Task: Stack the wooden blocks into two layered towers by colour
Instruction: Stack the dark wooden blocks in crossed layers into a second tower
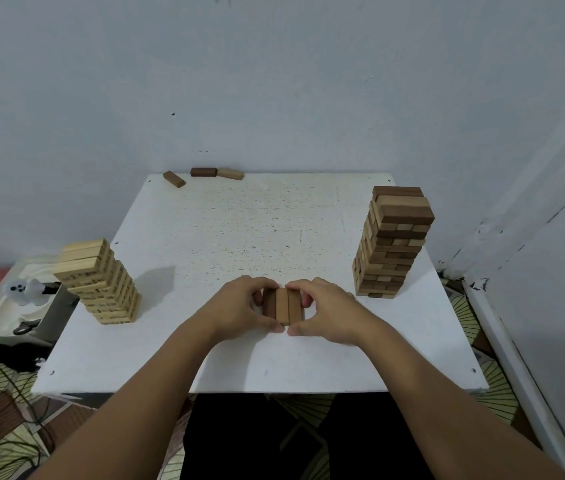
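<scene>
Fingers of both hands curl round a row of three brown blocks (281, 305) at the near middle of the white table (239, 220), the left hand (239, 308) pressing from the left, the right hand (326, 311) from the right, thumbs meeting at the near end. The pale tower (101, 282) stands at the table's left edge, the brown tower (390, 244) far right, well apart from the hands. Three loose blocks (204, 174), two dark and one pale, lie at the far edge against the wall.

Small, stiff and light, the wooden pieces look smooth enough to slide against one another, so a squeeze from both long sides, as here, is likely the safest hold for lifting the trio as one layer. Either tower would likely topple at a knock; the pale one already leans in steps.

Fingertips on the far side of the row are hidden, as is whatever lies beneath the three blocks. Clutter on the floor at left, including a white toy (26, 289), is hard to make out.
</scene>
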{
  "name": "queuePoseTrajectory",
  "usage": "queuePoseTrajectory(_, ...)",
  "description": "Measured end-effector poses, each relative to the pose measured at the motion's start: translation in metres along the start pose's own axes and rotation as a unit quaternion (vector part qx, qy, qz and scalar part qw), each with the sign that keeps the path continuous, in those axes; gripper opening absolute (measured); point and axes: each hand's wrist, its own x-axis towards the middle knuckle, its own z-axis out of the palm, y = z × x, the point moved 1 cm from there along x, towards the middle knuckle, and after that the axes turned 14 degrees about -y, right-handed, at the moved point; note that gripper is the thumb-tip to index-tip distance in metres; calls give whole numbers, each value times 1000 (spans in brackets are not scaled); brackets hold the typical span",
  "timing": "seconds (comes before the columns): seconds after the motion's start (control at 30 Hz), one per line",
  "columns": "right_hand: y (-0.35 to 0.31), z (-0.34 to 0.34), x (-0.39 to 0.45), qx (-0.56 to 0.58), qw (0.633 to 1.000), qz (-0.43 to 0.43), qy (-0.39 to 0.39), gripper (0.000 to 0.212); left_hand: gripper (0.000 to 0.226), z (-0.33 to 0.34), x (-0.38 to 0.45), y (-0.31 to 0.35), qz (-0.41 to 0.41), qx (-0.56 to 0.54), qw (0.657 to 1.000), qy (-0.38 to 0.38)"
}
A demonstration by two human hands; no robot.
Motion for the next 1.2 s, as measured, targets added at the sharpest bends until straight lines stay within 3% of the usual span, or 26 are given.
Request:
queuePoseTrajectory(0.27,-17,-9,-6,7,997,-51,60,68,72,-17,-9,3,29,12,999,24)
queuePoseTrajectory(0.57,-64,-75,-24,-43,986,-95,128,62,73,-86,-22,59,88,60,990,94)
queuePoseTrajectory(0.9,-85,-148,-64,-179,959,-50,212,65,72,-126,-21,133,127,89,980,123)
queuePoseTrajectory(1.2,-37,-200,-106,-137,976,22,170,71,74,-108,19,201,156,103,979,77)
